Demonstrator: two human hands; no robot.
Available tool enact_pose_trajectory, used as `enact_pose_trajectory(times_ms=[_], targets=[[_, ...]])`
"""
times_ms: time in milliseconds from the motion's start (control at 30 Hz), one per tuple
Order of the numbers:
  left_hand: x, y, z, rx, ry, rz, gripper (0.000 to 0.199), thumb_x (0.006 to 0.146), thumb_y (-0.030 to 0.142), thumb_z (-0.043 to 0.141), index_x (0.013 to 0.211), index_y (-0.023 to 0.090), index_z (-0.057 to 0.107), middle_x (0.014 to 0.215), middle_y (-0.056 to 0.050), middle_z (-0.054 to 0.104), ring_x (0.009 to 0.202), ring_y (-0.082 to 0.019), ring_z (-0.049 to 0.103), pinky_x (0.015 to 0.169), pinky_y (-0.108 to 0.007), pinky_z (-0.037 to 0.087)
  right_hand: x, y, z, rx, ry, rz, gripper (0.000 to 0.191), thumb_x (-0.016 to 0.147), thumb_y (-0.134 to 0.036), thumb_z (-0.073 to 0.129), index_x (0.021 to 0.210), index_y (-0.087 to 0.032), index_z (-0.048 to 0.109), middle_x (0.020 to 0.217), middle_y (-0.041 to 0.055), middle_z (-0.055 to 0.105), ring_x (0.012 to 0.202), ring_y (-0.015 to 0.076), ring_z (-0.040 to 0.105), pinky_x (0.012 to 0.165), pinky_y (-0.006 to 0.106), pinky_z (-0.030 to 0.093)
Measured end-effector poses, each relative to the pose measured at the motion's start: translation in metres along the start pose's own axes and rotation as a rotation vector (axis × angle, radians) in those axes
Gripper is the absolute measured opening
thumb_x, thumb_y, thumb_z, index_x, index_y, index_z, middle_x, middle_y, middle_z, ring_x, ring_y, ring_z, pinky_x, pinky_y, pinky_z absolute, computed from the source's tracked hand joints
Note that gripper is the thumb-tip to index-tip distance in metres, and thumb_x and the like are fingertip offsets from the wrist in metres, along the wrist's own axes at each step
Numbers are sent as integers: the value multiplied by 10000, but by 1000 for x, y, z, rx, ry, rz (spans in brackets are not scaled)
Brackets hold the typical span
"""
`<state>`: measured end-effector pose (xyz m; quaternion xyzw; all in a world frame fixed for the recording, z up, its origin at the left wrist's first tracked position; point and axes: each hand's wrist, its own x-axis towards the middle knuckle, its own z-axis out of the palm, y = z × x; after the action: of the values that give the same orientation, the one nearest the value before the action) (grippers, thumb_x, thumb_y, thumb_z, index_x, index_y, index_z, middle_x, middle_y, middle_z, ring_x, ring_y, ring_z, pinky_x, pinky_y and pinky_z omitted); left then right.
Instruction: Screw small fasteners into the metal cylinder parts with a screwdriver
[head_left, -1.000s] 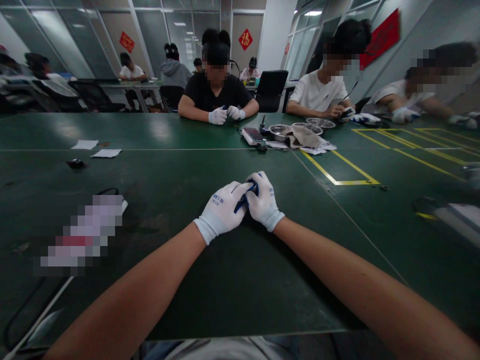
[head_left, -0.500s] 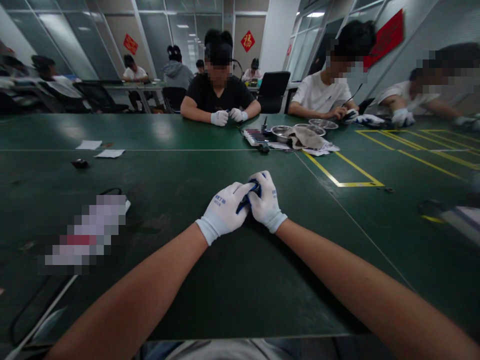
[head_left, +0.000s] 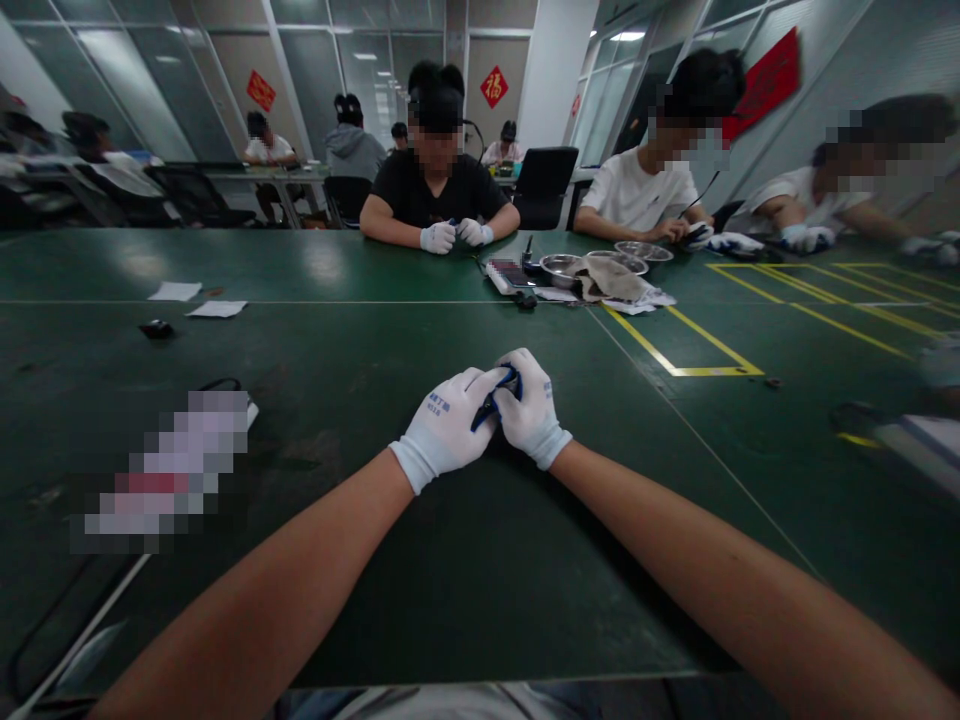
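In the head view, my left hand (head_left: 448, 418) and my right hand (head_left: 534, 408) meet over the middle of the green table (head_left: 480, 580). Both wear white knit gloves with blue on the palm side. The fingers of each are bent and closed, pressed together at the fingertips. Something small and dark (head_left: 511, 382) shows between them; the gloves cover most of it, so its kind cannot be told. A blurred-out pale slab with a cable (head_left: 135, 575) lies left of my left forearm.
Metal bowls (head_left: 559, 268) and a grey cloth (head_left: 611, 280) sit at the far side. White papers (head_left: 217, 309) and a small black item (head_left: 156, 329) are at left. Yellow tape (head_left: 675, 372) marks the right. Across the table, a person in black (head_left: 442, 195) rests gloved hands.
The view has shifted very slightly. My hands keep the same closed pose around the dark item, with hardly any visible movement.
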<state>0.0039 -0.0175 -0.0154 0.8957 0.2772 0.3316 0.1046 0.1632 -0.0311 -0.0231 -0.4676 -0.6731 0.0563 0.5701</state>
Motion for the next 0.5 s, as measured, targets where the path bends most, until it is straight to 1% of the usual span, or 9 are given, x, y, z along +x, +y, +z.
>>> enact_pose_trajectory(times_ms=[100, 233, 300, 400, 500], targets=[[0, -1, 0, 0, 3, 2, 530, 905, 166, 578, 1433, 169, 534, 1217, -137, 667, 1099, -288, 674, 998, -491, 592, 0, 1, 1, -9, -18, 9, 116, 749, -204, 515, 850, -250, 482, 877, 41, 501, 796, 242, 515, 683, 400, 457], [0, -2, 0, -8, 0, -2, 552, 898, 157, 587, 1445, 190, 524, 1258, -136, 661, 1143, -296, 671, 1031, -506, 579, 1, 3, 3, -4, -12, 26, 190, 735, -162, 509, 905, -246, 510, 983, 65, 498, 920, 265, 540, 785, 441, 510], [0, -3, 0, -12, -1, -8, 566, 893, 152, 592, 1452, 200, 519, 1262, -130, 658, 1143, -292, 673, 1033, -502, 579, 1, 4, 5, 1, 1, 21, 211, 737, -152, 509, 927, -243, 524, 1010, 72, 493, 953, 271, 542, 818, 456, 520], [0, -3, 0, -14, 0, -7, 577, 891, 149, 593, 1459, 206, 512, 1257, -125, 657, 1134, -289, 673, 1025, -499, 582, 0, 4, 6, -4, 5, 19, 230, 736, -143, 508, 941, -245, 526, 1009, 68, 487, 957, 270, 542, 824, 458, 523], [0, -3, 1, -7, 1, 0, 558, 899, 158, 591, 1451, 196, 514, 1248, -130, 661, 1125, -290, 673, 1017, -501, 586, 0, 2, 5, -16, 5, 27, 224, 733, -142, 505, 931, -247, 515, 988, 65, 489, 926, 265, 539, 789, 445, 517]])
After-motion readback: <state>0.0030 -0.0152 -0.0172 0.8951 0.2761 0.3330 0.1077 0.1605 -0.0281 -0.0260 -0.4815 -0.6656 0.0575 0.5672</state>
